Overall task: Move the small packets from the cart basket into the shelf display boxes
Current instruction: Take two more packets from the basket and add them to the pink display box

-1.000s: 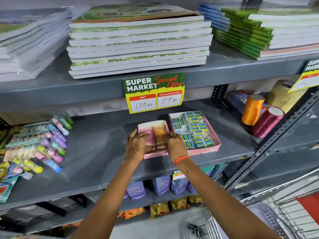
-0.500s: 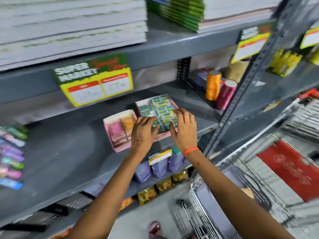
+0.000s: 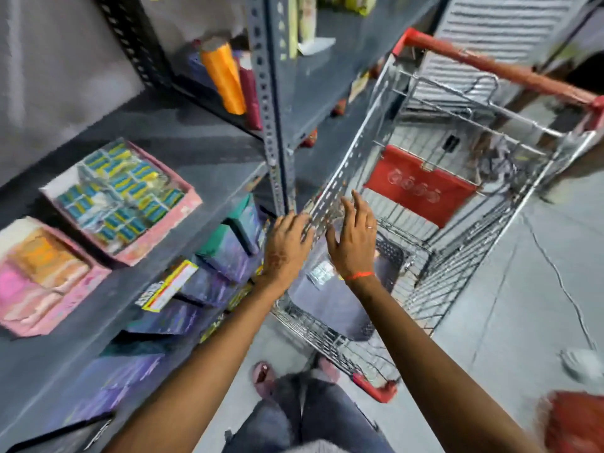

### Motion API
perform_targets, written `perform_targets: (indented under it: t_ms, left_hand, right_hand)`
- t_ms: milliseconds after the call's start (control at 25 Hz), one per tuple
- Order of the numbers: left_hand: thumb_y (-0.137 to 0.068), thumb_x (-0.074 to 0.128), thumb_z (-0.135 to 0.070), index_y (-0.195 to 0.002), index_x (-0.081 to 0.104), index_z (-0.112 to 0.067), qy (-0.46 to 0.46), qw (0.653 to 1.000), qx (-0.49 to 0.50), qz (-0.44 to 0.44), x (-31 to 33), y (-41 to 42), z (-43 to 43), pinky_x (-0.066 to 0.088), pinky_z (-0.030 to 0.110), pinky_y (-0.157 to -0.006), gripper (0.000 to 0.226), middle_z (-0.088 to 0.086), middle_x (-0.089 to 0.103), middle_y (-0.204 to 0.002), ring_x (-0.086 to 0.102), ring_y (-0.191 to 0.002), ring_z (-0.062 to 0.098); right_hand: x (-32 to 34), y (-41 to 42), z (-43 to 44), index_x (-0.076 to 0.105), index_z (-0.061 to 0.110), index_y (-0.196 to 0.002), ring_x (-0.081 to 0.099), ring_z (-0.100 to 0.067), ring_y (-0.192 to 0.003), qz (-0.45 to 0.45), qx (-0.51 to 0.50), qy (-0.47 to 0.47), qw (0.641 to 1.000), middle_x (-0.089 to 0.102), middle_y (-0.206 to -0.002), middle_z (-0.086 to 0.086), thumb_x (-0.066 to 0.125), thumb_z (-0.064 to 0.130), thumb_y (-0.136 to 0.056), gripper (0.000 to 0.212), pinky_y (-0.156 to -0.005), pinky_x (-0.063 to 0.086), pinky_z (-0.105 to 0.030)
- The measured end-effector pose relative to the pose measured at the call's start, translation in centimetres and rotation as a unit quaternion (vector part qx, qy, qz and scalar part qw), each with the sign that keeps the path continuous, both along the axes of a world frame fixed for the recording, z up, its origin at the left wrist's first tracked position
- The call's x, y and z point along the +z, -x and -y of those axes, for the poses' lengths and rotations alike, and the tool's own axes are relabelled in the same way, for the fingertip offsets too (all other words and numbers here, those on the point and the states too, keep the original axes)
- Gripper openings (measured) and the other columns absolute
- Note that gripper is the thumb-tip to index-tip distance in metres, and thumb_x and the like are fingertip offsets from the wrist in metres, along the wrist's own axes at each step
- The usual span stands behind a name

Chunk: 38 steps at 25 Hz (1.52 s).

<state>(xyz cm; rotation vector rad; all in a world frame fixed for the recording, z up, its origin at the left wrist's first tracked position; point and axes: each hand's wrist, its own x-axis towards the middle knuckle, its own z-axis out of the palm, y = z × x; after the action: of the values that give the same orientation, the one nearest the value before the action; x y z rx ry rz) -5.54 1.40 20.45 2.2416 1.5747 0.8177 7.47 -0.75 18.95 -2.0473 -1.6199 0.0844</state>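
Observation:
Two pink display boxes sit on the grey shelf (image 3: 202, 158) at left. One box (image 3: 183, 217) holds several blue-and-yellow packets, the other box (image 3: 65, 302) holds orange and pink ones. A wire cart (image 3: 359, 148) with a red handle stands to the right of the shelf. A grey basket (image 3: 330, 305) lies in the cart, with a small packet (image 3: 322, 273) on its floor. My left hand (image 3: 286, 246) and my right hand (image 3: 354, 237) hover above the basket, fingers spread, holding nothing.
A perforated steel upright (image 3: 274, 119) stands between the shelf and the cart. Orange and maroon thread spools (image 3: 225, 76) stand at the back of the shelf. Purple boxes (image 3: 225, 253) fill the lower shelf. My legs and sandalled feet (image 3: 264, 377) are below.
The view has swung right and down from the shelf toward the cart. Both hands left the display boxes and moved right, over the cart basket.

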Motion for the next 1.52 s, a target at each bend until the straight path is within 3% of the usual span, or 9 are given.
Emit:
perform_targets:
  t_ms: [200,400,600,760,880,1000,1240,1400,1520]
  left_hand:
    - [-0.069,0.077,0.000,-0.092,0.069,0.001,0.079,0.989,-0.102,-0.065,-6.8,-4.9,0.0,0.044,0.034,-0.075,0.024,0.020,0.071,-0.087,0.068,-0.081,0.036]
    - [-0.085,0.061,-0.011,-0.115,0.059,-0.001,0.189,0.961,-0.145,-0.144,-15.1,-7.5,-1.5,0.047,0.040,-0.092,0.032,0.018,0.064,-0.113,0.057,-0.108,0.032]
    - [-0.087,0.056,-0.012,-0.115,0.055,-0.004,0.233,0.930,-0.161,-0.236,-21.1,-9.7,-5.6,0.045,0.041,-0.091,0.029,0.016,0.060,-0.116,0.054,-0.112,0.031]
    - [-0.088,0.048,-0.001,-0.128,0.044,-0.008,0.233,0.886,-0.220,-0.336,-25.3,-11.9,-8.4,0.048,0.041,-0.095,0.041,0.011,0.052,-0.130,0.047,-0.121,0.028]
    - [-0.087,0.043,0.006,-0.139,0.035,-0.009,0.214,0.851,-0.300,-0.373,-27.7,-12.2,-9.2,0.045,0.043,-0.101,0.054,0.009,0.038,-0.146,0.037,-0.132,0.027]
    - [-0.088,0.041,0.006,-0.140,0.034,-0.012,0.189,0.841,-0.321,-0.392,-28.6,-12.0,-9.8,0.048,0.042,-0.099,0.055,0.006,0.035,-0.149,0.037,-0.132,0.027]
    - [-0.089,0.046,0.005,-0.125,0.049,-0.007,0.167,0.834,-0.303,-0.431,-28.2,-12.5,-10.6,0.054,0.038,-0.088,0.038,0.009,0.045,-0.129,0.043,-0.121,0.025]
    - [-0.085,0.056,0.007,-0.125,0.050,0.001,0.193,0.830,-0.253,-0.458,-23.8,-11.7,-10.4,0.052,0.040,-0.092,0.041,0.014,0.047,-0.128,0.048,-0.120,0.028]
    - [-0.087,0.064,-0.006,-0.126,0.048,0.006,0.251,0.847,-0.185,-0.430,-18.2,-10.8,-9.4,0.052,0.040,-0.089,0.043,0.020,0.050,-0.127,0.061,-0.110,0.035]
  right_hand:
    - [-6.9,-5.9,2.4,0.046,0.000,-0.137,0.040,-0.036,-0.137,-0.017,-0.071,0.112,0.991,0.039,-0.150,-0.020,0.063,0.019,-0.085,0.058,-0.113,0.036,-0.048]
    - [-13.4,-10.5,2.3,0.036,0.002,-0.143,0.033,-0.032,-0.140,-0.020,-0.099,0.225,0.969,0.034,-0.152,-0.019,0.058,0.021,-0.087,0.063,-0.119,0.027,-0.041]
    - [-19.2,-13.7,-0.6,0.043,0.005,-0.135,0.044,-0.035,-0.127,-0.008,-0.095,0.281,0.955,0.046,-0.139,-0.019,0.063,0.019,-0.081,0.060,-0.107,0.038,-0.041]
    - [-24.1,-15.1,-4.0,0.037,0.003,-0.139,0.040,-0.035,-0.129,0.016,-0.001,0.363,0.932,0.044,-0.140,-0.019,0.063,0.014,-0.085,0.062,-0.109,0.040,-0.042]
    - [-27.2,-16.5,-5.5,0.025,0.007,-0.148,0.027,-0.032,-0.141,0.075,0.111,0.421,0.897,0.028,-0.155,-0.013,0.045,0.001,-0.093,0.058,-0.113,0.037,-0.047]
    - [-28.5,-17.5,-6.2,0.022,0.015,-0.151,0.018,-0.032,-0.146,0.093,0.167,0.461,0.866,0.017,-0.161,-0.004,0.043,0.005,-0.096,0.060,-0.114,0.035,-0.049]
    - [-27.6,-17.5,-5.0,0.047,0.003,-0.133,0.032,-0.038,-0.137,0.091,0.047,0.477,0.873,0.039,-0.143,-0.018,0.054,0.006,-0.094,0.041,-0.107,0.043,-0.047]
    - [-23.6,-16.9,-4.2,0.053,0.001,-0.130,0.039,-0.034,-0.133,0.089,0.012,0.493,0.866,0.046,-0.141,-0.018,0.053,0.007,-0.095,0.036,-0.106,0.043,-0.040]
    - [-18.4,-15.8,-3.6,0.061,0.004,-0.123,0.056,-0.032,-0.123,0.038,-0.033,0.488,0.872,0.060,-0.131,-0.019,0.066,0.015,-0.089,0.036,-0.101,0.050,-0.039]
